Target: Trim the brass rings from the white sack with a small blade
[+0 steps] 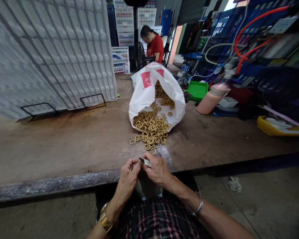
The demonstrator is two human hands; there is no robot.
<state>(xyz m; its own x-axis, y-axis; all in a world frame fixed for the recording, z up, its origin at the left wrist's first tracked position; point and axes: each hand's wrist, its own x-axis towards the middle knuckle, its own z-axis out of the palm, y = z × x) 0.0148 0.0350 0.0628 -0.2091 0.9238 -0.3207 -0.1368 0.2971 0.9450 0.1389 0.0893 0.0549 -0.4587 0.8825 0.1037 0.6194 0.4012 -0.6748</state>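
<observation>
My right hand (158,169) is closed around a small knife (147,162) with a pale handle and a short dark blade. The blade points left, toward the fingertips of my left hand (129,174), which are pinched together close beside it. Whatever those fingers hold is hidden. Both hands are at the front edge of the workbench (89,156). Just beyond them, a heap of brass-coloured rings (153,127) spills from the mouth of a white plastic bag (139,99) lying on its side. A few rings lie loose at the front of the heap.
Tall stacked clear plastic trays (72,49) stand at the left, by black wire stands (93,101). To the right are a green tray (198,91), a pink bottle (211,99) and a yellow tray (279,127). A person in red (155,48) sits behind the bench near white crates (124,26).
</observation>
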